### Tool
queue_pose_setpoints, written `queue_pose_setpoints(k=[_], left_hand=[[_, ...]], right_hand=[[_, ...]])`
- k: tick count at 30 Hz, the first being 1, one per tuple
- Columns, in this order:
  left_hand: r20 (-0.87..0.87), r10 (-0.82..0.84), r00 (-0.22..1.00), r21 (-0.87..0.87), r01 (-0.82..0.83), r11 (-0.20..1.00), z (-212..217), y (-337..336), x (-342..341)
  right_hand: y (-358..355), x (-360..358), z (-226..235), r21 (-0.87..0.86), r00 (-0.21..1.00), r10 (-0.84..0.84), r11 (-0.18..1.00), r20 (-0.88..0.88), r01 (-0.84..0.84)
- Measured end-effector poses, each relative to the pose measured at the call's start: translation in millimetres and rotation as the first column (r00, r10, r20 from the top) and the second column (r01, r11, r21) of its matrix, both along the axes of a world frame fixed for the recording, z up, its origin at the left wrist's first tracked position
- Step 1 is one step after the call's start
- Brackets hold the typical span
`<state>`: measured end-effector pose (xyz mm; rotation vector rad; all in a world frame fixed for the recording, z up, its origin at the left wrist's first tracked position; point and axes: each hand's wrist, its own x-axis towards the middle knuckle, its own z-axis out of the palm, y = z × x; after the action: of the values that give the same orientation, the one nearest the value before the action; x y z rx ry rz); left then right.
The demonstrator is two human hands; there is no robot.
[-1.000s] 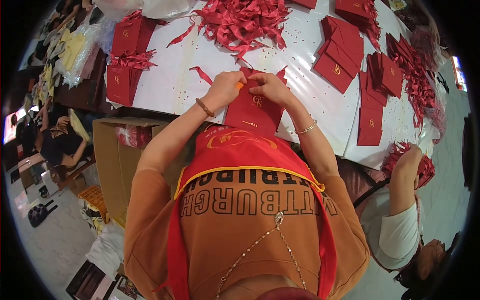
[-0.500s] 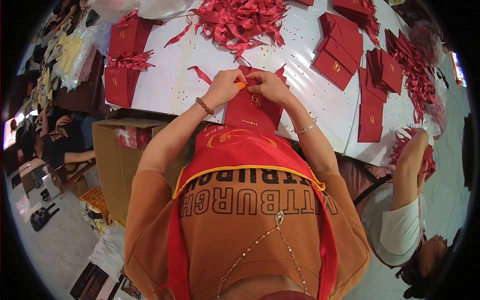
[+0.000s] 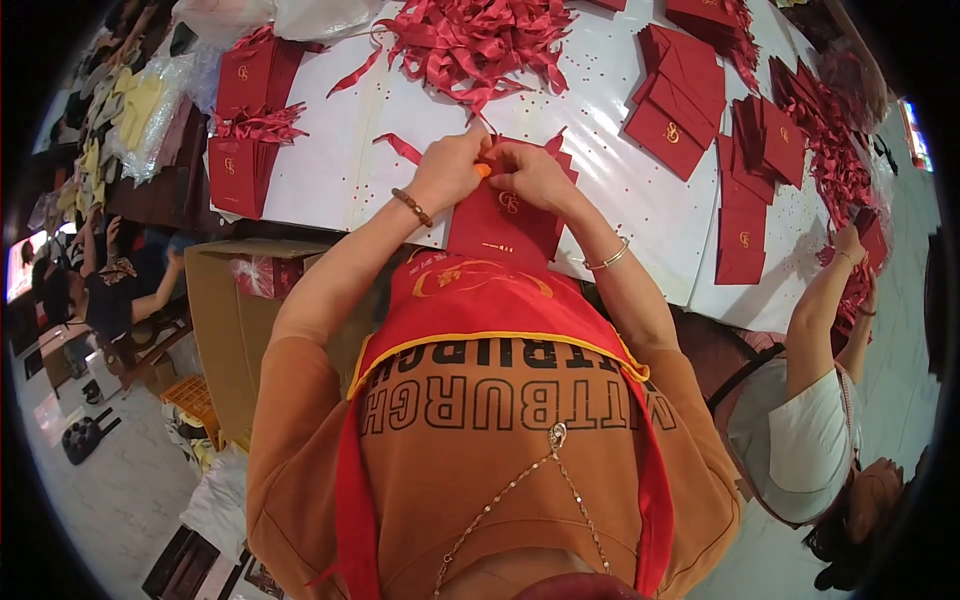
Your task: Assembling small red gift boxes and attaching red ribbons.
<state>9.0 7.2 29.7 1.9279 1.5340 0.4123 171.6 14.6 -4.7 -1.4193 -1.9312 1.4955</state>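
A red paper gift bag [image 3: 505, 225] with gold print lies flat at the table's near edge, against my apron. Above its top edge, my left hand [image 3: 452, 172] is closed in a pinch, and a narrow strip of red ribbon [image 3: 488, 123] rises from its fingertips. A small orange piece [image 3: 483, 170] shows by those fingers; its kind is unclear. Close beside it, my right hand [image 3: 535, 177] bends its fingers together over the bag's top; what they pinch is hidden. Ribbon ends [image 3: 400, 148] stick out left of the bag.
A heap of red ribbons [image 3: 480, 50] lies beyond my hands on the white table [image 3: 320, 170]. Red bags [image 3: 238, 175] stand at left; more bags [image 3: 680, 100] lie at right. A cardboard box [image 3: 220, 330] sits below left. A co-worker's arm [image 3: 815, 310] works at far right.
My left hand has shifted slightly up and away, with a ribbon strip now showing above its fingers. The right hand stays nearly in place. At right, the co-worker's hands have moved up, holding something red.
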Motion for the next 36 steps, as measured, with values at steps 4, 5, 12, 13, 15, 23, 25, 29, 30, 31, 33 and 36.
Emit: queue_pose_setpoints(k=[4,5,12,13,15,23,25,29,30,31,33,36], left_hand=[[-0.241,-0.126,0.962,0.264,0.19,0.946,-2,4,-11],[-0.233,-0.163,0.959,0.16,0.203,0.966,2,8,-13],[0.074,-0.385,0.92,-0.387,0.383,0.839,-7,58,-28],[0.159,-0.512,0.844,-0.476,0.52,0.709,0,64,-26],[0.193,-0.512,0.837,-0.502,0.532,0.681,3,68,-23],[0.263,-0.436,0.861,-0.521,0.507,0.687,-21,71,-15],[0.315,-0.126,0.941,-0.501,0.278,0.82,-30,67,-17],[0.132,0.112,0.985,-0.129,-0.095,0.987,-62,72,-41],[0.091,0.204,0.975,0.024,-0.207,0.978,-68,69,-55],[0.08,0.27,0.959,0.106,-0.278,0.955,-62,64,-67],[-0.221,0.403,0.888,0.118,-0.386,0.915,-43,56,-90],[-0.475,0.389,0.789,-0.043,-0.463,0.885,-29,40,-108]], right_hand=[[-4,1,-4,0.044,0.995,-0.027,0.999,-0.098,0.031],[-8,2,3,0.221,0.996,0.015,0.975,0.083,-0.033],[-32,-9,19,0.682,0.968,-0.136,0.73,0.211,-0.046],[-32,-10,19,0.719,0.97,-0.133,0.693,0.203,-0.055],[-34,-9,18,0.722,0.976,-0.11,0.689,0.19,-0.063],[-28,-7,26,0.6,0.98,-0.094,0.799,0.175,-0.031],[-28,-7,26,0.523,0.987,-0.02,0.85,0.161,-0.068],[-23,-13,21,0.523,0.968,-0.042,0.847,0.246,-0.096],[-20,-12,17,0.524,0.969,-0.033,0.845,0.247,-0.104],[-18,-7,7,0.504,0.971,-0.077,0.862,0.227,-0.049],[-17,-1,-3,0.483,0.972,-0.113,0.875,0.208,-0.002],[-15,-1,-8,0.449,0.965,-0.109,0.894,0.237,-0.009]])
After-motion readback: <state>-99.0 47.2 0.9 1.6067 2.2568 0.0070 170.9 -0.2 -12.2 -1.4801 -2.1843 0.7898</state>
